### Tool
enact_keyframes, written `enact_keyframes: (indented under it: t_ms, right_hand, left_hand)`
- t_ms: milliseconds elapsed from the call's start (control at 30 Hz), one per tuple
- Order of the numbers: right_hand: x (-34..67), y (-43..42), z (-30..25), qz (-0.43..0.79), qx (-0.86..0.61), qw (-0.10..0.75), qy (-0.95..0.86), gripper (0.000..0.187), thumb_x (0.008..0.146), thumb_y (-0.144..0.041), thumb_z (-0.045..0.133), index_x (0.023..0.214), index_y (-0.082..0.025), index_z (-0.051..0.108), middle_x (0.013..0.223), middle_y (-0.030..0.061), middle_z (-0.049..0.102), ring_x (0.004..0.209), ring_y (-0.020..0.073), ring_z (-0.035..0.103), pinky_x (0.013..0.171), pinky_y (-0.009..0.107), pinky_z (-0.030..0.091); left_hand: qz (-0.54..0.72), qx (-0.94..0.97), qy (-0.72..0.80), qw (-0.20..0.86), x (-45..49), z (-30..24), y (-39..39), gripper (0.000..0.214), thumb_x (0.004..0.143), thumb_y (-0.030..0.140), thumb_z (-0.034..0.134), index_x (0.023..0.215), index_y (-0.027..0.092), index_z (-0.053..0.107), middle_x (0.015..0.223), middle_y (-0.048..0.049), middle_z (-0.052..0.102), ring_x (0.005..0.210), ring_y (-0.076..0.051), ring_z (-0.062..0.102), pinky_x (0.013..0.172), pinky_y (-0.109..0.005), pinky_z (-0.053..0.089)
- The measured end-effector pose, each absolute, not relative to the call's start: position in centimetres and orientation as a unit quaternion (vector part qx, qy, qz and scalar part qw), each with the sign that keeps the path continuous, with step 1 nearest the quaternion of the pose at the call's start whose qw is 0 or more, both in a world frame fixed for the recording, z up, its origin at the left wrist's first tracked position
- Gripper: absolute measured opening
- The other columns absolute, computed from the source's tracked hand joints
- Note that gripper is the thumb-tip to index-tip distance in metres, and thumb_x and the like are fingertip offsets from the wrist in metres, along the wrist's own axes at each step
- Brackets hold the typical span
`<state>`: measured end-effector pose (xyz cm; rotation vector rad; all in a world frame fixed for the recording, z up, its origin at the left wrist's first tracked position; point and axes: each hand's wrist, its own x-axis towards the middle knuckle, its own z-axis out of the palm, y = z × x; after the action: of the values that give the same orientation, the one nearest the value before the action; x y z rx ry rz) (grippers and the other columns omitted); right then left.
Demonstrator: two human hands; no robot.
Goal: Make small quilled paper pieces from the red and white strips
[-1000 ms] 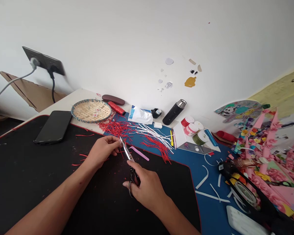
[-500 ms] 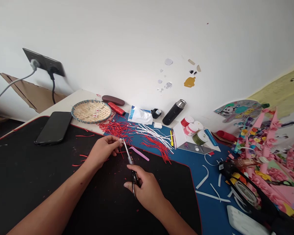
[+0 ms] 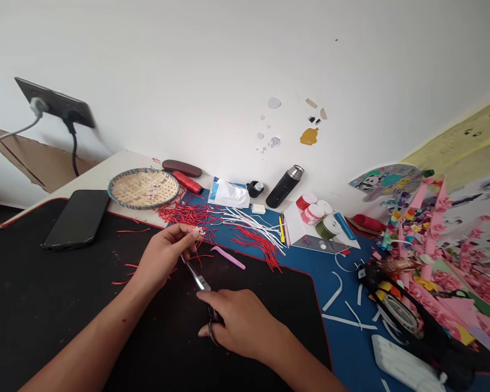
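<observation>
My left hand (image 3: 163, 256) is closed in a pinch on a tiny white and red paper piece (image 3: 197, 232), held just above the black mat (image 3: 44, 294). My right hand (image 3: 239, 324) grips a pair of small scissors (image 3: 198, 280) by the handles; the blades point up and left toward my left palm. The right hand rests low on the mat. A pink tweezer-like tool (image 3: 227, 257) lies on the mat just beyond both hands. Red paper strips (image 3: 188, 213) and white paper strips (image 3: 249, 220) lie in heaps farther back.
A black phone (image 3: 77, 218) and a woven basket (image 3: 144, 188) sit at the back left. A black flask (image 3: 283, 187), red thread spool (image 3: 188, 182), tissue pack (image 3: 228, 192) and small jars (image 3: 314, 209) line the wall. Pink paper craft (image 3: 433, 245) crowds the right.
My right hand has pulled the scissors down and back toward me, so the blades left the pinched piece. The left hand kept its pinch. The camera shifted slightly right.
</observation>
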<state>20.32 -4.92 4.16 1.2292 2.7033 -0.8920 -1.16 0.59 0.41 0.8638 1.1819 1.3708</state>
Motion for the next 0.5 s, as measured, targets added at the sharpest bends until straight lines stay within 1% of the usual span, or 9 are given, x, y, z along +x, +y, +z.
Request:
enact_keyframes:
  t_ms: [100, 200, 267, 300, 367, 433, 500]
  right_hand:
    - [19.8, -4.8, 5.6, -0.286, 0.345, 0.05, 0.893, 0.049, 0.094, -0.039, 0.072, 0.14, -0.023, 0.067, 0.114, 0.0104, 0.08, 0.097, 0.03, 0.077, 0.077, 0.032, 0.052]
    - [20.2, -4.4, 6.7, -0.348, 0.355, 0.034, 0.867, 0.04, 0.094, -0.036, 0.074, 0.132, -0.025, 0.073, 0.098, 0.0055, 0.083, 0.092, 0.0259, 0.078, 0.078, 0.029, 0.051]
    - [20.7, -4.0, 6.7, -0.407, 0.379, -0.005, 0.831, 0.033, 0.096, -0.033, 0.072, 0.128, -0.026, 0.076, 0.093, 0.0035, 0.083, 0.088, 0.0222, 0.078, 0.079, 0.027, 0.052]
    - [20.9, -3.7, 6.5, -0.438, 0.394, -0.029, 0.807, 0.031, 0.098, -0.032, 0.07, 0.127, -0.026, 0.076, 0.089, 0.0026, 0.082, 0.082, 0.02, 0.077, 0.076, 0.026, 0.052]
    - [21.1, -3.1, 5.5, -0.513, 0.427, -0.088, 0.74, 0.03, 0.098, -0.032, 0.068, 0.125, -0.023, 0.076, 0.075, 0.0, 0.076, 0.063, 0.0152, 0.071, 0.066, 0.024, 0.052]
    - [20.9, -2.3, 4.1, -0.563, 0.441, -0.156, 0.681, 0.03, 0.097, -0.031, 0.067, 0.124, -0.021, 0.075, 0.076, -0.0008, 0.073, 0.055, 0.0115, 0.066, 0.06, 0.023, 0.051]
    - [20.5, -1.3, 2.7, -0.58, 0.442, -0.219, 0.648, 0.029, 0.097, -0.034, 0.066, 0.121, -0.019, 0.074, 0.076, -0.001, 0.07, 0.052, 0.0102, 0.064, 0.052, 0.021, 0.046]
  left_hand:
    - [0.566, 0.372, 0.496, 0.543, -1.1, 0.5, 0.5, 0.036, 0.074, 0.049, 0.089, 0.087, 0.019, 0.075, 0.067, 0.0005, 0.068, 0.058, -0.013, 0.055, 0.054, -0.022, 0.043]
    - [0.56, 0.374, 0.49, 0.553, -1.1, 0.5, 0.4, 0.037, 0.072, 0.05, 0.091, 0.086, 0.019, 0.075, 0.068, 0.001, 0.068, 0.057, -0.012, 0.054, 0.054, -0.022, 0.043]
    - [0.557, 0.373, 0.483, 0.563, -1.1, 0.6, 0.3, 0.038, 0.07, 0.05, 0.092, 0.084, 0.019, 0.075, 0.068, 0.0012, 0.067, 0.058, -0.013, 0.054, 0.054, -0.022, 0.043]
    - [0.554, 0.376, 0.479, 0.568, -1.0, 0.6, 0.3, 0.038, 0.07, 0.05, 0.092, 0.084, 0.019, 0.075, 0.068, 0.0012, 0.066, 0.058, -0.013, 0.054, 0.054, -0.022, 0.043]
    - [0.541, 0.386, 0.469, 0.582, -0.9, 0.7, 0.2, 0.037, 0.071, 0.05, 0.091, 0.083, 0.019, 0.075, 0.068, 0.0013, 0.066, 0.058, -0.013, 0.054, 0.054, -0.023, 0.043]
    - [0.52, 0.403, 0.461, 0.596, -0.8, 0.7, 0.1, 0.036, 0.072, 0.05, 0.09, 0.082, 0.019, 0.075, 0.066, 0.0015, 0.065, 0.057, -0.013, 0.053, 0.054, -0.023, 0.044]
    - [0.498, 0.423, 0.453, 0.606, -0.7, 0.7, 0.1, 0.036, 0.073, 0.052, 0.089, 0.082, 0.02, 0.076, 0.065, 0.0015, 0.065, 0.056, -0.012, 0.052, 0.055, -0.023, 0.044]
